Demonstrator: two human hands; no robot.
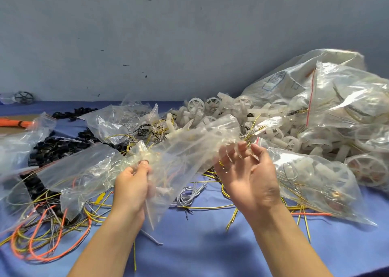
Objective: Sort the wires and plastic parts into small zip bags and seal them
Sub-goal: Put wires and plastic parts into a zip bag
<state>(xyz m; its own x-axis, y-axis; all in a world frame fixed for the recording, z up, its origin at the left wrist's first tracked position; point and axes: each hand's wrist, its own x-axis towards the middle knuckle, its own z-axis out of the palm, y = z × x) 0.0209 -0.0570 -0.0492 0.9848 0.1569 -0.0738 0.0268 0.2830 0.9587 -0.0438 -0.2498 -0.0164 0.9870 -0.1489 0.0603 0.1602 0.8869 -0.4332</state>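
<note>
We see the left hand (132, 182) near the middle of the blue cloth-covered counter (200, 245), its fingers and thumb curled round a bunched fold of a clear plastic zip bag (189, 142). The bag is soft, crumpled and glossy, and it is lifted off the counter, stretching from the hand up and away to the right. It is blurred. Through its film we make out thin yellow and orange strands and a pale lump low down, but we cannot tell exactly what they are.

The right hand (250, 175) is just right of the bag, palm turned towards it, fingers spread and loose, gripping nothing. Its fingertips reach the bag's edge, and we cannot tell whether they touch it.

Loose orange wires (35, 241) lie at the near left, yellow wires (210, 207) and grey wires (189, 194) under and between the hands. Black plastic parts (52, 148) sit to the left and a heap of white wheel-shaped plastic parts (210, 116) at the far right. A filled clear bag (311, 184) lies right of the right hand.
</note>
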